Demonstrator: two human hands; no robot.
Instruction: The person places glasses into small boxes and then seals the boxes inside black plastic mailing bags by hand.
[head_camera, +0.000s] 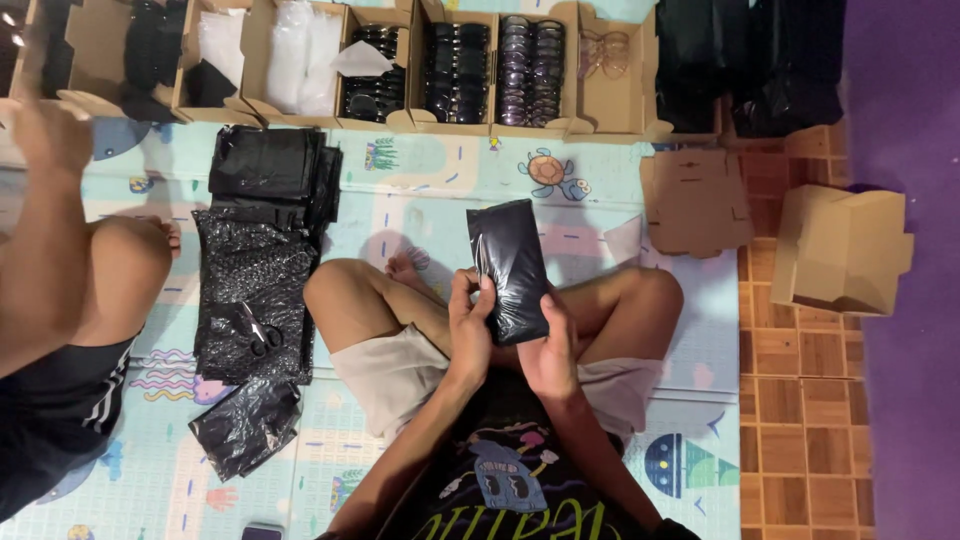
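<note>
Left hand and right hand, both closed in a grip on one black pouch held above the lap; one pair of scissors lies on black bubble wrap on the floor mat.

One black pouch, one pair of scissors, two loose cardboard boxes, one flat and one folded, and seven open cartons along the wall.
</note>
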